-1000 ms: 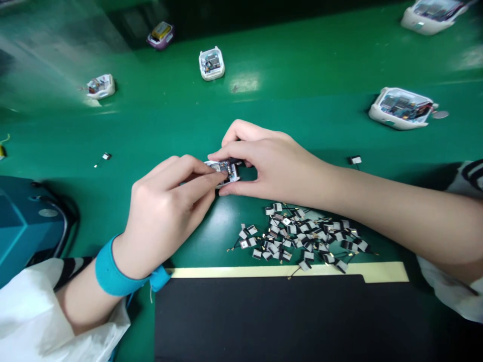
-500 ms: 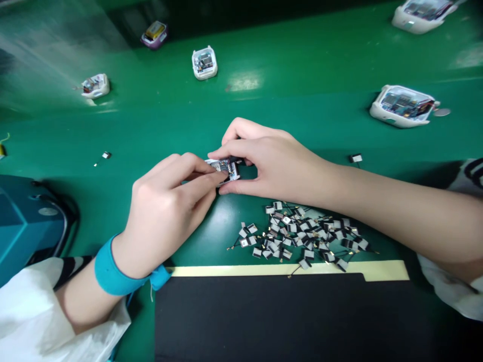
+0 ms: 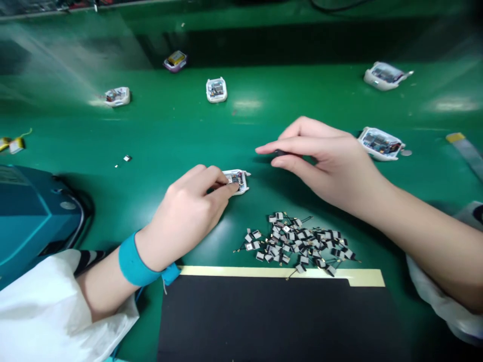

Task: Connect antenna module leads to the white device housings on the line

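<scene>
Both pinch: left hand (image 3: 196, 206) a partly hidden case (image 3: 242, 182), right hand (image 3: 332, 163) an indistinct object (image 3: 279, 153).

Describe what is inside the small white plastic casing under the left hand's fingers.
A densely populated circuit board shows toward the right of the white casing; the left hand covers much of the rest, hiding what lies there.

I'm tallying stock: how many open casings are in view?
6: held casing in left hand; purple casing at back; left casing and middle casing flanking it; far casing and near casing beyond right hand. Others may be hidden.
</scene>
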The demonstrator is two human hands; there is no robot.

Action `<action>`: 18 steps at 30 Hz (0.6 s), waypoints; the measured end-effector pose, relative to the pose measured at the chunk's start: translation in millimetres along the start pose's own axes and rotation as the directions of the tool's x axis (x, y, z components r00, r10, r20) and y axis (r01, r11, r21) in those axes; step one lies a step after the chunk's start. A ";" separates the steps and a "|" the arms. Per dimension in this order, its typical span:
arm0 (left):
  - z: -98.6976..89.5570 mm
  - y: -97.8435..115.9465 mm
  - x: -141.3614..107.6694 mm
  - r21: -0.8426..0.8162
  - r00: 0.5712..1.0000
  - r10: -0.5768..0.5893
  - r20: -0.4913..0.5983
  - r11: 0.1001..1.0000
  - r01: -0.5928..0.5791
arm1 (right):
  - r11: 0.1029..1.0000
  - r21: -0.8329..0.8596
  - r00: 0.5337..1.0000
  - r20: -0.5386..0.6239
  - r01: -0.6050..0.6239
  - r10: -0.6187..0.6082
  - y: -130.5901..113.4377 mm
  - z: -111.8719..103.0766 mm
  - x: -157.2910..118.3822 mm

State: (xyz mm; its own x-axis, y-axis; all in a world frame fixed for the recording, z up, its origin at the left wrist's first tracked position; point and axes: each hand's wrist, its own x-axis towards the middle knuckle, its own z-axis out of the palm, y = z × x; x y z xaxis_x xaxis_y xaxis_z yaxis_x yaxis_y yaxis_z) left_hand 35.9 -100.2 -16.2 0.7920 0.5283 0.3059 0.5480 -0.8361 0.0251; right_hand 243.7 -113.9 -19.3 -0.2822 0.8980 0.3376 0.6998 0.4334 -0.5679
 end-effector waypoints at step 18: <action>1.4 -1.0 -1.7 0.015 1.000 0.009 0.013 1.000 -0.009 | 0.973 0.207 0.943 -0.330 0.105 -0.032 -21.2 29.0 -4.2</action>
State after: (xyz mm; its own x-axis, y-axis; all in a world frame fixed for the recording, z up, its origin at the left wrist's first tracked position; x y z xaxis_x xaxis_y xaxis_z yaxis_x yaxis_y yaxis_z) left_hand 34.4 -100.1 -18.1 0.8004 0.5224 0.2940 0.5444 -0.8388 0.0079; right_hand 211.0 -124.6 -30.5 -0.0719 0.8084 0.5843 0.5149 0.5318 -0.6724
